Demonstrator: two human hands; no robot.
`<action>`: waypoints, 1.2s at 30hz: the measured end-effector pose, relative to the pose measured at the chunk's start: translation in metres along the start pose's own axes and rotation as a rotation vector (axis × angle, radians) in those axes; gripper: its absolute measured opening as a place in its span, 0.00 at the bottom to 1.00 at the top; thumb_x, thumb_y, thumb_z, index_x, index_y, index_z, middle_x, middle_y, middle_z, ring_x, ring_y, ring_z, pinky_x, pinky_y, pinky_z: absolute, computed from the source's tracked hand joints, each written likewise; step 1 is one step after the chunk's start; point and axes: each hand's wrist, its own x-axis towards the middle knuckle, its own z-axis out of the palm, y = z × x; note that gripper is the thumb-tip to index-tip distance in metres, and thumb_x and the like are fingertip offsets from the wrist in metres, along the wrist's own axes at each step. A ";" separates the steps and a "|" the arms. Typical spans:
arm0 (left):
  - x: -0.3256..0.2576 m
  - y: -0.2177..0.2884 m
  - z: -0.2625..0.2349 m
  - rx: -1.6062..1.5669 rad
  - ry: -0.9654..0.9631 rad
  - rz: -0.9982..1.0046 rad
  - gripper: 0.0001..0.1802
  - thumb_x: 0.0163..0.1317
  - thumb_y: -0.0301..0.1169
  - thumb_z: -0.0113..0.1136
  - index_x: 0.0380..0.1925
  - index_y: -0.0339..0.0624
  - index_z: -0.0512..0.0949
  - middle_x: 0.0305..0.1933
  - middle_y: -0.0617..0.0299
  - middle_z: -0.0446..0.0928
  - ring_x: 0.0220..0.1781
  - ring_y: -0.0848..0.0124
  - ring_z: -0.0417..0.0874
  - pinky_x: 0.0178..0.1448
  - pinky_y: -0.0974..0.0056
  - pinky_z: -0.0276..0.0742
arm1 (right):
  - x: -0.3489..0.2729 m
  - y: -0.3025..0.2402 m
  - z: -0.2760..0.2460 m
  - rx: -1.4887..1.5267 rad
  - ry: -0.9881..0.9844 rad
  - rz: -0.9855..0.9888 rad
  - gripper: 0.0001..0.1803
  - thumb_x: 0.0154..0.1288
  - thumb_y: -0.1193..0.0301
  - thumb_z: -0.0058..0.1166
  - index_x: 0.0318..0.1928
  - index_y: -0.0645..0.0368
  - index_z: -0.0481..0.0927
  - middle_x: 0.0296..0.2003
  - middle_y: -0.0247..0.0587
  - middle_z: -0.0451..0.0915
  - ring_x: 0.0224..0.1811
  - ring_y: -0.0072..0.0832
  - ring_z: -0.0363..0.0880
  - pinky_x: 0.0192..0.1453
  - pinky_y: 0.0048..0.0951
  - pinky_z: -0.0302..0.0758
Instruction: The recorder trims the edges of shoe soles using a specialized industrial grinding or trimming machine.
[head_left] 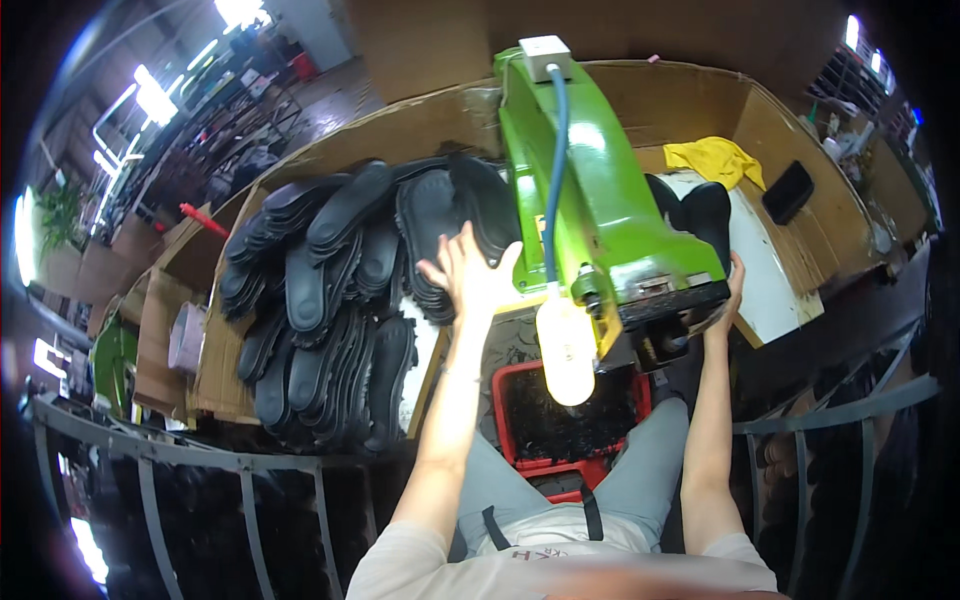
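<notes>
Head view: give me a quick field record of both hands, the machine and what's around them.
left hand: open, fingers spread, reaching onto the pile of black shoe soles
right hand: at the right side of the green machine, grip hidden
lamp: lit, hanging under the machine's head
red crate: below the machine, between the knees, dark pieces inside
yellow cloth: on the cardboard behind the machine

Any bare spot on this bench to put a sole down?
Free: white board right of the green machine, and brown cardboard beside the dark pad. Crowded: black soles fill the left, where the left hand reaches; red crate below looks full.
</notes>
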 end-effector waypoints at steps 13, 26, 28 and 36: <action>-0.036 -0.019 -0.069 -1.018 0.603 -0.130 0.28 0.55 0.15 0.56 0.58 0.32 0.63 0.46 0.47 0.76 0.43 0.66 0.79 0.48 0.66 0.78 | -0.114 -0.024 -0.043 0.370 -0.481 0.494 0.26 0.61 0.72 0.57 0.58 0.64 0.66 0.21 0.32 0.73 0.20 0.16 0.70 0.22 0.20 0.66; -0.210 0.038 -0.071 -1.078 -0.503 -0.325 0.20 0.61 0.25 0.57 0.52 0.29 0.70 0.50 0.58 0.74 0.49 0.70 0.75 0.56 0.67 0.70 | -0.256 -0.044 -0.118 0.802 -1.142 1.077 0.23 0.47 0.79 0.66 0.47 0.65 0.78 0.41 0.37 0.81 0.41 0.26 0.78 0.51 0.28 0.75; -0.224 0.038 -0.046 -0.929 -0.657 -0.236 0.16 0.65 0.31 0.55 0.48 0.30 0.73 0.42 0.60 0.78 0.43 0.73 0.77 0.51 0.69 0.71 | -0.261 -0.049 -0.131 0.848 -1.131 1.000 0.24 0.46 0.79 0.67 0.47 0.64 0.77 0.41 0.37 0.80 0.43 0.26 0.78 0.50 0.28 0.74; -0.184 0.075 -0.058 -1.004 -0.587 -0.151 0.06 0.59 0.27 0.60 0.32 0.34 0.79 0.25 0.67 0.77 0.26 0.82 0.71 0.31 0.74 0.67 | -0.245 -0.060 -0.145 0.681 -1.207 0.790 0.26 0.45 0.76 0.69 0.48 0.67 0.77 0.44 0.40 0.80 0.47 0.28 0.77 0.54 0.28 0.72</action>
